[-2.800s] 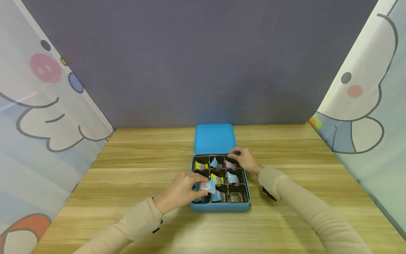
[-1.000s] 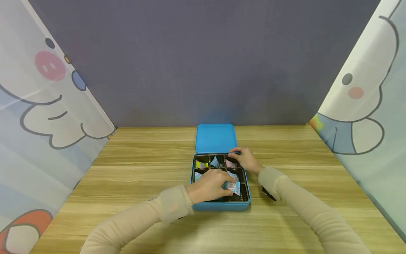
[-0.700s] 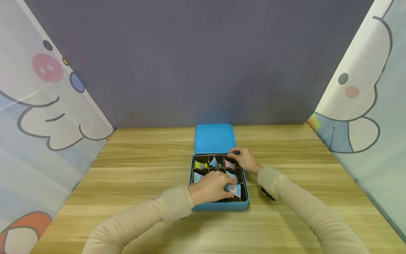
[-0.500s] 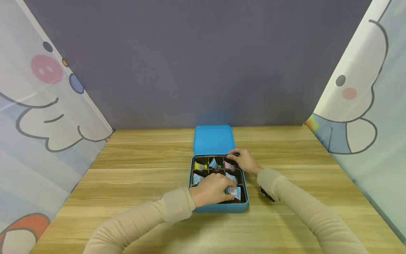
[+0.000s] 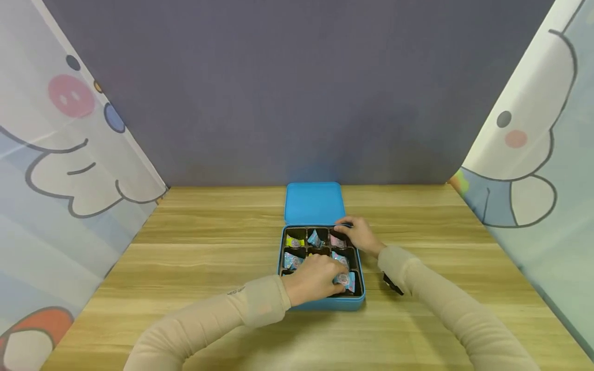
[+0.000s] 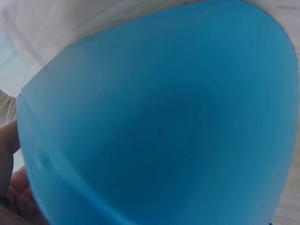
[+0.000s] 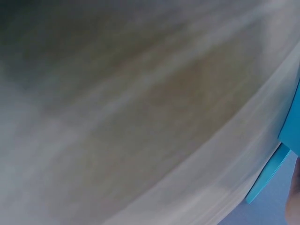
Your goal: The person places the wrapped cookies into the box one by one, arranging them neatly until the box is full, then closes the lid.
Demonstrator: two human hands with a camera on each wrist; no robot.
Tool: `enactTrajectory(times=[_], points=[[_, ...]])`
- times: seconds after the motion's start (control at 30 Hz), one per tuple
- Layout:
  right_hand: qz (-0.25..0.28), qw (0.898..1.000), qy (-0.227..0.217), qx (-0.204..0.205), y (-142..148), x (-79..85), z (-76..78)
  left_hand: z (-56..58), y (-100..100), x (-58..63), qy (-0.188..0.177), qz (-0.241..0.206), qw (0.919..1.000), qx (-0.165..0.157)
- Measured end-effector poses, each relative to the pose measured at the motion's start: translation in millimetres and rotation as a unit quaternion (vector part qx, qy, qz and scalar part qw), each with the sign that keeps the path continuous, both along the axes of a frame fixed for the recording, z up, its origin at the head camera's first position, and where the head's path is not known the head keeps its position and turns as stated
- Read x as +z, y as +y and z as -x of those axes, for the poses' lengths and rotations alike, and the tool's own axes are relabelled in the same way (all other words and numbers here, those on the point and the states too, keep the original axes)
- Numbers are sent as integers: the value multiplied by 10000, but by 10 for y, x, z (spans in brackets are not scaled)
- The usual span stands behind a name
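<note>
A blue box [image 5: 320,304] stands with its lid [image 5: 313,202] folded back, its black tray divided into square compartments. My left hand [image 5: 312,281] reaches over the front of the tray and pinches a blue wrapped candy [image 5: 348,281] at the front right compartment. At the back right corner, my right hand [image 5: 363,238] grips the rim. Beyond the left hand lie a yellow candy [image 5: 295,241], a blue candy [image 5: 315,238], a pink candy [image 5: 338,240] and blue-pink ones [image 5: 292,261]. The left hand hides the front left and most of the centre. In the left wrist view, the box wall [image 6: 164,117] fills the picture.
The box sits on a wood-grain table [image 5: 209,257]. Behind the table rises a dark grey panel [image 5: 297,93]. Cartoon-printed curtains [image 5: 524,165] flank both sides. The right wrist view is mostly a blurred pale surface with a blue box edge [image 7: 291,122].
My left hand has carried the blue candy rightward from above the front left of the tray, then lowered it at the front right compartment. The right hand has stayed at the rim.
</note>
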State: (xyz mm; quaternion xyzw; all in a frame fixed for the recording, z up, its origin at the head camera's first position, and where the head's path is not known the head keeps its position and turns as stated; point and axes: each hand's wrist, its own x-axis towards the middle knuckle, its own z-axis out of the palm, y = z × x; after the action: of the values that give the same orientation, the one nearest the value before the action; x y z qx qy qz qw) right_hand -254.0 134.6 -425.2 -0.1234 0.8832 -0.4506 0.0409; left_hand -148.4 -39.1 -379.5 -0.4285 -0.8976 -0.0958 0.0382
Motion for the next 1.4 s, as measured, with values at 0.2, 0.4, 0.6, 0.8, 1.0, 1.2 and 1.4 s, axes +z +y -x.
enactTrajectory(times=[0.2,0.4,0.6,0.8,1.0,1.2,1.4], points=[[-112,9999,79,1,18,6,15,-3,51,-7,210,29,9997,-73],[-106,9999,34,-18,-14,20,21,-14,59,-2,191,63,9998,-12],[-84,9999,102,10,-33,17,30,-14,63,-12,185,17,9998,-10],[-83,9999,135,23,-30,1,41,-2,76,-59,320,-23,9994,-164],[-76,9998,164,52,-51,19,59,3,66,-64,486,6,9987,-158],[-73,9999,92,11,-40,5,49,-11,66,-85,454,19,9988,-178],[-58,9999,82,26,-40,2,50,-13,65,-88,441,-35,9988,-197]])
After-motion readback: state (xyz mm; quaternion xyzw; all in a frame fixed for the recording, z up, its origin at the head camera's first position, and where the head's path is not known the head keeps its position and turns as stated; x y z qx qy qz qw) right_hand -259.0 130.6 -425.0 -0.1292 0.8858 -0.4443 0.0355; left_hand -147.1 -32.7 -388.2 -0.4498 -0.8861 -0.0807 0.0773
